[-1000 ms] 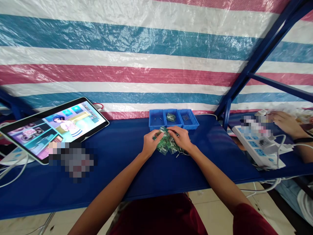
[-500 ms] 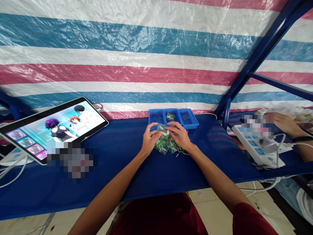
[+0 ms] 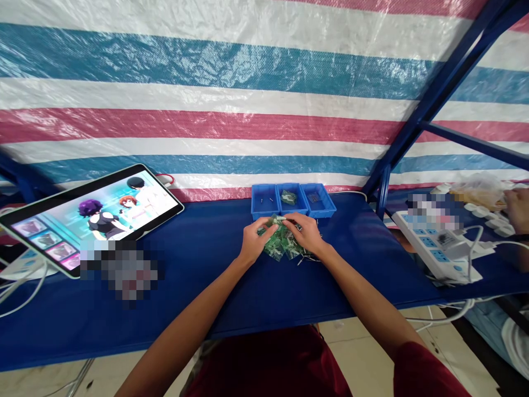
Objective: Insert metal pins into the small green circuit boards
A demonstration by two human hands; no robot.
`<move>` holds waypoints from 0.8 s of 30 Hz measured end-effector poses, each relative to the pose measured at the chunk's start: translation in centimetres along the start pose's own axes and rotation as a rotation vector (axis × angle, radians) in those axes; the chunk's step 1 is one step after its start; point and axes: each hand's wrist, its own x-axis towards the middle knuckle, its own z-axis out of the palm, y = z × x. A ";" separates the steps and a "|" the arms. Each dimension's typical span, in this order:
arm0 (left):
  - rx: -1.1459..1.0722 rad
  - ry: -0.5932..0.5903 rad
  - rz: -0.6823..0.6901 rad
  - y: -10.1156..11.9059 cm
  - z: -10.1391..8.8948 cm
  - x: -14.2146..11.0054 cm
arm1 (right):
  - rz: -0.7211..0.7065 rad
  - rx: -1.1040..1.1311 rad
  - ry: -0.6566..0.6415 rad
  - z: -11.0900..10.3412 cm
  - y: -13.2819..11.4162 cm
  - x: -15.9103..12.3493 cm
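My left hand (image 3: 253, 240) and my right hand (image 3: 307, 235) meet over a pile, fingers closed on the two sides of a small clear plastic bag (image 3: 279, 219). Something pale and greenish shows in the bag; its kind is too small to tell. Beneath my hands lies a heap of green-tinted plastic bags (image 3: 278, 248), with thin silvery pieces scattered at its right side. Just beyond stand three blue bins: the left bin (image 3: 260, 205) holds a few small pieces, the middle bin (image 3: 294, 212) a green-tinted bag, the right bin (image 3: 324, 208) small dark pieces.
A tablet (image 3: 124, 207) leans at the left, with a blurred-out item before it. On the right lie a white power strip (image 3: 433, 248), cables and white round caps (image 3: 479, 210), beside another person's hand (image 3: 518, 209). A blue frame post (image 3: 382, 190) rises behind.
The small bag and my fingers have come lower and nearer to me, and my fingers have drawn closer together. The other person's hand has moved right, uncovering white caps.
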 end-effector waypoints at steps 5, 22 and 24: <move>-0.082 0.014 -0.038 0.3 0.1 0.1 | 0.057 0.051 -0.048 -0.5 -0.1 -0.1; -0.098 -0.049 0.078 0.7 -0.2 0.1 | -0.004 0.002 0.007 -0.5 0.0 0.2; -0.010 0.008 0.113 0.6 -0.1 0.2 | 0.016 0.004 0.008 -0.5 -0.1 0.3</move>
